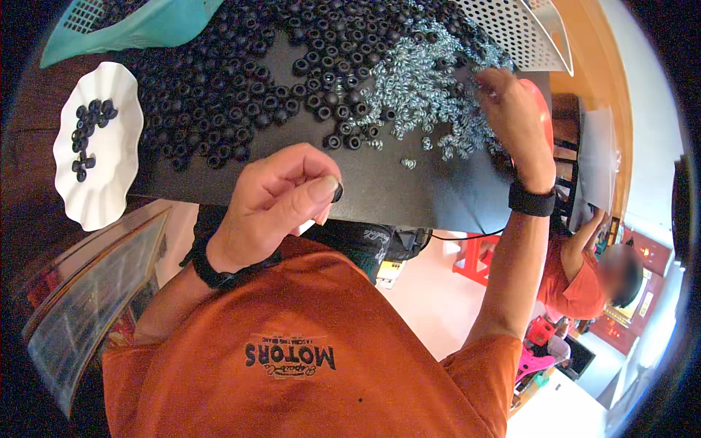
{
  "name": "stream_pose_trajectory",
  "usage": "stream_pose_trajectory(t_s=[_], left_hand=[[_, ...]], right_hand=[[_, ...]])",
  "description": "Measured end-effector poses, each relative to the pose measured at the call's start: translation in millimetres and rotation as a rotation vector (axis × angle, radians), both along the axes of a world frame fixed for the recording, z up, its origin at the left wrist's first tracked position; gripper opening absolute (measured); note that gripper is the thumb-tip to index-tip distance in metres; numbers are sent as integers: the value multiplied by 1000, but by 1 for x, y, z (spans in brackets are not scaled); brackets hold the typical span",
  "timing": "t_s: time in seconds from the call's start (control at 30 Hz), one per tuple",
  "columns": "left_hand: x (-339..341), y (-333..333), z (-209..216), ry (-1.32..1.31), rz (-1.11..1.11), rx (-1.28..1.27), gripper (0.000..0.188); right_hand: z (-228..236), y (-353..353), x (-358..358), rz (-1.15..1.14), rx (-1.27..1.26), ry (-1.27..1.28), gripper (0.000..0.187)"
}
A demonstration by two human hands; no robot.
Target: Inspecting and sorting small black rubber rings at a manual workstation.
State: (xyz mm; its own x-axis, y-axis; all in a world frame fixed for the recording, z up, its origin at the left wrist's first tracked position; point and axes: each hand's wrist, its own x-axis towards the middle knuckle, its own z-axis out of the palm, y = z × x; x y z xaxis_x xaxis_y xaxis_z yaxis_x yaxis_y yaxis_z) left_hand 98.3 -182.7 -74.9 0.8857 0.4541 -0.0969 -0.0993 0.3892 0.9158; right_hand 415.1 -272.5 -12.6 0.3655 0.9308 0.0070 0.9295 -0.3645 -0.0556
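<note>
Left hand pinching black part; metal springs lying rightward, nearer right hand; right grip not showing clearly.

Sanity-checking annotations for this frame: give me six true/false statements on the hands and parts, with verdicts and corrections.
1. The left grip pinches a small black piece. True.
2. The right grip is at the right side of the silver spring-like pieces. True.
3. The left grip is over the silver spring-like pieces. False: it is at the near edge of the dark table.
4. The white scalloped dish is on the left of the picture. True.
5. The white scalloped dish holds silver parts. False: it holds black pieces.
6. Both wrists are bare. False: each wears a black band.
</note>
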Motion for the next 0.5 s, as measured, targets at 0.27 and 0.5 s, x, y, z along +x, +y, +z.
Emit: stream_pose_trajectory(t_s=[0.27, 0.5], left_hand=[[2, 1, 1, -43, -9, 3, 18], [0, 5, 3, -1, -61, -3, 14]], right_hand=[[-8, 3, 5, 163, 26, -1, 13], [-6, 7, 3, 222, 58, 36, 21]])
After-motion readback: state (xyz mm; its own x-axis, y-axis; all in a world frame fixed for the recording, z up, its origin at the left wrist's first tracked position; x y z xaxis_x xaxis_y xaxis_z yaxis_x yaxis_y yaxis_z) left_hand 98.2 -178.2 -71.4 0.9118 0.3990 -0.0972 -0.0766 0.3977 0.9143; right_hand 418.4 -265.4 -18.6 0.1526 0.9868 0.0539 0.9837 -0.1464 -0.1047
